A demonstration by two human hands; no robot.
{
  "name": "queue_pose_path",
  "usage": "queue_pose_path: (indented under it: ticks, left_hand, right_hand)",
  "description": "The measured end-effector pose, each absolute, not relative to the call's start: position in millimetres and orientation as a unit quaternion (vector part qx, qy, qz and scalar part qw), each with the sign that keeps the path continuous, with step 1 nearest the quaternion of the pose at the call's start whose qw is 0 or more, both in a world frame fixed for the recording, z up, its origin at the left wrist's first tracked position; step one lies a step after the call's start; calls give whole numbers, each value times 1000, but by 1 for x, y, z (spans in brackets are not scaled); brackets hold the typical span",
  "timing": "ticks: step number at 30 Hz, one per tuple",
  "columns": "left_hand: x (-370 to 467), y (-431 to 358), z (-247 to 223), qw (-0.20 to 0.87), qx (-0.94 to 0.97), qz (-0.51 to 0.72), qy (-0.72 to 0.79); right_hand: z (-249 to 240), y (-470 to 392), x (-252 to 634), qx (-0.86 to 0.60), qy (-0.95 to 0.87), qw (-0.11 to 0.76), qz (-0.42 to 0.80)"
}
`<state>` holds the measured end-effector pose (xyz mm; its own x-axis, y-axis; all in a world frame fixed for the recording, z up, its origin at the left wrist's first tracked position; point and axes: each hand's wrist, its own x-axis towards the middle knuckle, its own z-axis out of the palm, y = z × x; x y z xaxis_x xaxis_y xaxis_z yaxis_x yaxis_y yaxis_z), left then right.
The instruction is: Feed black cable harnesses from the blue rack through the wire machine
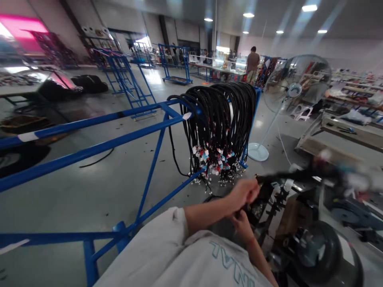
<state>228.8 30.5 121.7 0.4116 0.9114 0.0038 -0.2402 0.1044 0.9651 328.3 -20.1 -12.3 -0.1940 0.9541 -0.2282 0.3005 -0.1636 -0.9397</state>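
A black wire harness (284, 175) stretches out to the right from my left hand (247, 193), blurred by motion, with a smeared bunch of pale and coloured ends at its far side. My left fist is closed around it. Just below, my right hand (243, 226) has its fingers curled at a dark length of the same harness, partly hidden under the left hand. In front of me, many black wire harnesses (221, 107) hang folded over a blue rack (125, 137), their white, red and blue connectors dangling low.
A standing fan (295, 89) with a round base is beyond the harnesses. To my right are a cluttered workbench (344, 131) and a dark rounded machine (326, 251). More blue racks (176, 63) and a standing person (253, 63) are farther back. A black cable piece (97, 159) lies on the floor.
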Motion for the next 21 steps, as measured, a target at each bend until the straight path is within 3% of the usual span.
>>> queue_pose_path:
  ticks: [2, 3, 6, 8, 11, 14, 18, 21]
  left_hand:
    - [159, 45, 181, 575, 463, 554, 385]
    - [121, 51, 211, 486, 442, 624, 423]
    - [15, 50, 276, 213, 394, 723, 526]
    - [-35, 31, 280, 82, 345, 754, 553]
    - [-67, -8, 233, -103, 297, 802, 508]
    - [-68, -39, 163, -88, 242, 808, 530]
    - [-69, -59, 103, 109, 314, 690, 643]
    - [-80, -72, 87, 170, 379, 624, 662]
  right_hand:
    - [-43, 0, 296, -552, -569, 382, 474]
    - [-52, 9, 282, -551, -576, 376, 472]
    - [-39, 35, 232, -505, -640, 260, 518]
    - [5, 51, 182, -410, -699, 204, 550]
    - [87, 63, 92, -240, -746, 274, 558]
    - [128, 53, 17, -135, -763, 247, 582]
    - [95, 23, -19, -92, -822, 180, 532]
    - [76, 28, -4, -48, -881, 178, 435]
